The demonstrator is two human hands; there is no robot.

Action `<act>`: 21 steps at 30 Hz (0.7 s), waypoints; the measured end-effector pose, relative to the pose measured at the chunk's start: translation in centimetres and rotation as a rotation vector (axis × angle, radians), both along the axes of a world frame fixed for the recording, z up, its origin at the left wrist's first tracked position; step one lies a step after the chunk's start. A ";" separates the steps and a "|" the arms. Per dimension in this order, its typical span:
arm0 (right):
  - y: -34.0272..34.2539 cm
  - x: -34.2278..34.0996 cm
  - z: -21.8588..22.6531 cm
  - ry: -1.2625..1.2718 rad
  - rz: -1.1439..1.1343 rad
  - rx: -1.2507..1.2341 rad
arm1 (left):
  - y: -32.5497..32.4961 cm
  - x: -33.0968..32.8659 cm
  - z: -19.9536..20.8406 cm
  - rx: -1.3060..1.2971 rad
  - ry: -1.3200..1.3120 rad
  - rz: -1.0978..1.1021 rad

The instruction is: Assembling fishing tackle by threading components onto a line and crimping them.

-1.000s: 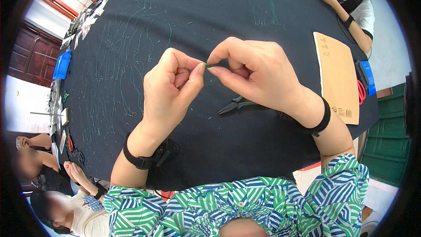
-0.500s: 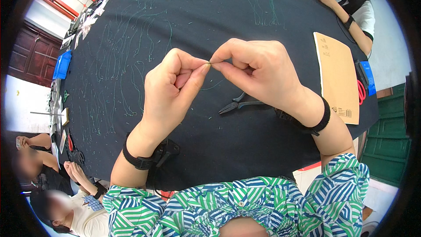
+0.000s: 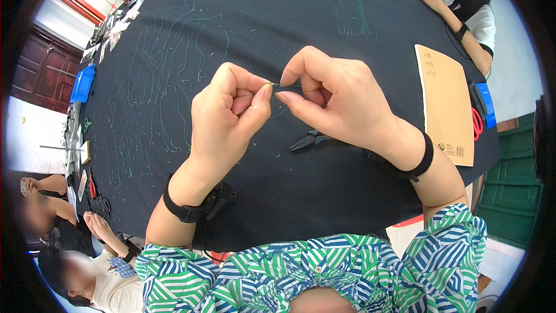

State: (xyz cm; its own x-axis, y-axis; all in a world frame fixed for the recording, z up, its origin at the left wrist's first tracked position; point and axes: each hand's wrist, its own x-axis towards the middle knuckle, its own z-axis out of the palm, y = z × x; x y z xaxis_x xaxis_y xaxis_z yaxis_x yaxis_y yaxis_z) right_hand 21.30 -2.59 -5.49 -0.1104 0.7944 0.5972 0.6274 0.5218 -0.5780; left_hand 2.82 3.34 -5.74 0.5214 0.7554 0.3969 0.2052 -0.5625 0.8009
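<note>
While a black-covered bench spread below, the right hand held thumb and forefinger narrowly parted, the left hand pinching tight. Toward nine o'clock sat a blue container, its contents too small to tell. Gripped in that left pinch, a fine green thread emerged at three o'clock — its visible stretch running roughly nine-to-three, toward the right hand's gap.

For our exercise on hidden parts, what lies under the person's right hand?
Under the right hand, the pliers show their nose and a little handle, on black cloth. The rest of the handles is covered; whether anything else lies there cannot be seen.
</note>
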 end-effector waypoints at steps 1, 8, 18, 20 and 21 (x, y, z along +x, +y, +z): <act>0.0 0.0 0.0 0.001 0.000 0.001 | -0.1 0.1 0.1 -0.002 -0.012 0.002; -0.1 0.0 0.1 -0.044 0.024 0.067 | 0.1 0.0 0.0 0.054 -0.005 0.016; 0.0 0.5 0.8 -0.145 0.059 0.107 | -0.1 0.0 0.2 0.170 0.094 0.000; 0.1 0.6 0.9 -0.134 0.052 0.106 | -0.2 0.0 0.3 0.169 0.106 -0.010; 0.2 0.7 1.0 -0.123 0.047 0.106 | -0.2 0.0 0.3 0.169 0.105 -0.010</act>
State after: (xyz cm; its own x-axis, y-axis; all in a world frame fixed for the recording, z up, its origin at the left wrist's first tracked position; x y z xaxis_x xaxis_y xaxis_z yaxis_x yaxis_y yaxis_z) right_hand 21.96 -2.44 -4.49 -0.2234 0.7200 0.6570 0.6636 0.6061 -0.4385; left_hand 2.81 3.15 -5.42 0.5741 0.6769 0.4607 0.2765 -0.6899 0.6690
